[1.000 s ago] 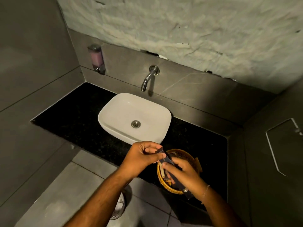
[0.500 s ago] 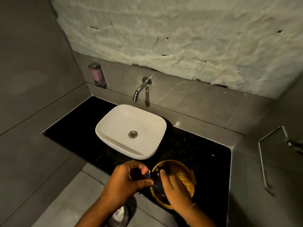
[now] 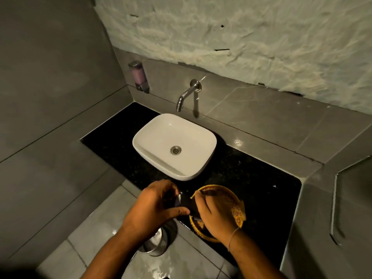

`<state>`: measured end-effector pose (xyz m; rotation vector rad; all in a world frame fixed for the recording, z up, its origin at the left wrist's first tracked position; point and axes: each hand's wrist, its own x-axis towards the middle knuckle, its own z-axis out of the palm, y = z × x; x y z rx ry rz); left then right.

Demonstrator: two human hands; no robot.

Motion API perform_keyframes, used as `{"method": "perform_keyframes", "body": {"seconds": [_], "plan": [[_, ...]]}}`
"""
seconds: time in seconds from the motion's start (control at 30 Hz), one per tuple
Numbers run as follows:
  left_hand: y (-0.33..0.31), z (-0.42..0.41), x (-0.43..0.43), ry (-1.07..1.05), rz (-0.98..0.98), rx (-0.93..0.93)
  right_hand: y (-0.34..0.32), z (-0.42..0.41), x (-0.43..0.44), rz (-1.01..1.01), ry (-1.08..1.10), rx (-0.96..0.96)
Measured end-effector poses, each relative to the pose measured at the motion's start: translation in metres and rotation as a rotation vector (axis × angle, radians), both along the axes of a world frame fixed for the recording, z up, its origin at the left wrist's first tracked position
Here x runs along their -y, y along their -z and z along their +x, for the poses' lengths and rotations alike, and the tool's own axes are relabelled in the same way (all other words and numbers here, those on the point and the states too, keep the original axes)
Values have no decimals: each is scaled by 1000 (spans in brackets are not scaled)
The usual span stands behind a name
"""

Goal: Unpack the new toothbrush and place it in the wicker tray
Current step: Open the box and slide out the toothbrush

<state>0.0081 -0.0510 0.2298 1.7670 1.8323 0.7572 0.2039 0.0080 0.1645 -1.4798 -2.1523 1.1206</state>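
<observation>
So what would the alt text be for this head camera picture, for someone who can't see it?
Two bare hands, left hand and right hand, hold a small dark package over a wicker tray on a black counter. Behind sit a white basin, a wall tap and a soap dispenser.

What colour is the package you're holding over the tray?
Dark, nearly black; the package shows only in the head view, between both hands.

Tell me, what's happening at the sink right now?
Both hands, left, right, grip dark toothbrush pack. Over wicker tray. Pack unopened. Nothing in the way.
</observation>
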Motion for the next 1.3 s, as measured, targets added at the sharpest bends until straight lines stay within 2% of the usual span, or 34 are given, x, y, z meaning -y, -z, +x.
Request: {"method": "perform_keyframes", "body": {"seconds": [0.1,0.17,0.23,0.3,0.43,0.67,0.83,1.03,1.2,1.3], "plan": [[-5,-10,0,83,-20,-18,-11,-8,8,2,6,-74],[-8,-15,3,104,6,70,-17,-13,12,-31,30,-127],[-9,-19,5,54,89,180,-20,-18,11,-90,105,-181],[-9,-23,4,-4,146,213,-21,-20,9,-131,152,-200],[-12,-30,5,42,149,169,-23,-31,9,-187,216,-281],[-15,-33,8,-101,411,25,-32,-50,10,-139,262,-323],[-19,-37,6,-22,464,-38,-39,-56,8,-131,335,-445],[-23,-41,4,80,542,62,-46,-61,10,-124,387,-476],[-25,-49,0,50,603,-221,-53,-63,15,-132,418,-480],[-27,-49,1,-11,583,-163,-55,-62,15,-156,349,-505]]}}
